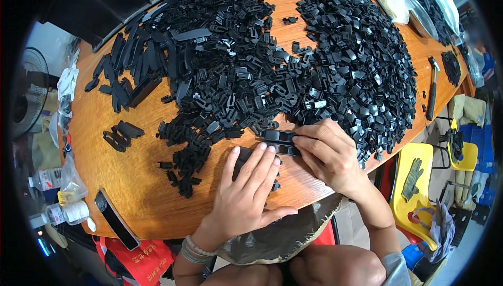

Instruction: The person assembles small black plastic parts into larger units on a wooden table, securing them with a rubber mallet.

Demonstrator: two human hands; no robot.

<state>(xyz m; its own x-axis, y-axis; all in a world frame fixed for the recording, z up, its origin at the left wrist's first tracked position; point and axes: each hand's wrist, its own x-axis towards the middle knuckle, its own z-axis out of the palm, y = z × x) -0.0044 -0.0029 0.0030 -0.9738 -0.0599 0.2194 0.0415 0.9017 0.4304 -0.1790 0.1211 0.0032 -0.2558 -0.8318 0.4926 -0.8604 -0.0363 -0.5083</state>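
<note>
My right hand pinches the right end of a glossy black plastic piece near the table's front edge. A second glossy black strip lies just in front of it, under the same fingers. My left hand rests palm down, its fingers stretched forward over a flat dark part that they partly cover. Its fingertips reach close to the glossy pieces. A few small black clips show between the two hands. Just beyond lies a large heap of small black plastic clips.
Another heap of glossy black caps fills the right of the wooden table. Long black strips lie at the back left. A phone sits at the left edge, a hammer at the right. A yellow chair stands beyond.
</note>
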